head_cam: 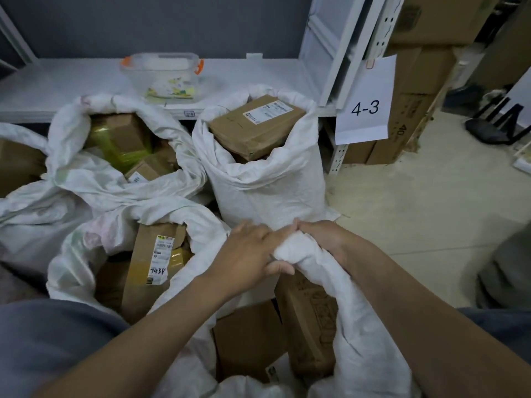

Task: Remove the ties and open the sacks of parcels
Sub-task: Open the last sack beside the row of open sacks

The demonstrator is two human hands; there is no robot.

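- opening step judged in hand; the rim (296, 248) of the near sack (367, 326) is clasped by left grip (253, 254) and right grip (324, 239), both curled round it
- next, the rim is to be rolled down

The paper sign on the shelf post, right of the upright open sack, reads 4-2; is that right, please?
Not quite: the paper sign on the shelf post, right of the upright open sack, reads 4-3, not 4-2, as the head view shows.
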